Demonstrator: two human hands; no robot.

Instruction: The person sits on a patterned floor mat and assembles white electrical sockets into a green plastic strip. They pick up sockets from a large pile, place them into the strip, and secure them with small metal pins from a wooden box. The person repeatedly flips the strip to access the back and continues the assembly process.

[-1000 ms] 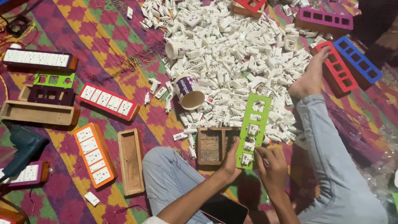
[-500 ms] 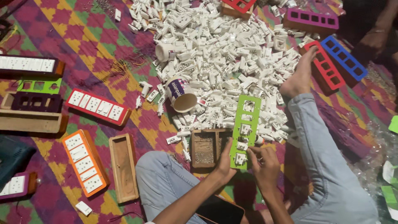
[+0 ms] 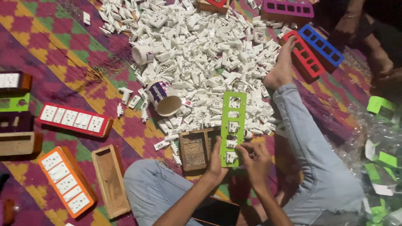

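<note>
A long green plastic panel (image 3: 233, 113) with several square openings lies in front of me, some openings filled with white sockets. My left hand (image 3: 216, 162) grips its lower left edge. My right hand (image 3: 254, 159) presses fingertips against the lowest white socket (image 3: 230, 157) in the panel. Just left of the panel sits a small wooden box (image 3: 194, 150) holding tiny metal screws. A large heap of white sockets and switches (image 3: 201, 54) spreads behind the panel. My legs in blue jeans lie on either side.
A tipped paper cup (image 3: 164, 98) lies by the heap. Red (image 3: 74, 119) and orange (image 3: 65, 181) filled panels and an empty wooden box (image 3: 110, 180) sit left. Red (image 3: 302, 54), blue (image 3: 320, 44) and purple (image 3: 287, 10) frames lie far right. Another person's arm (image 3: 356, 25) is at top right.
The view has drifted left and down slightly. My hands stay at the green panel's lower end, with the right fingers shifted onto the bottom socket.
</note>
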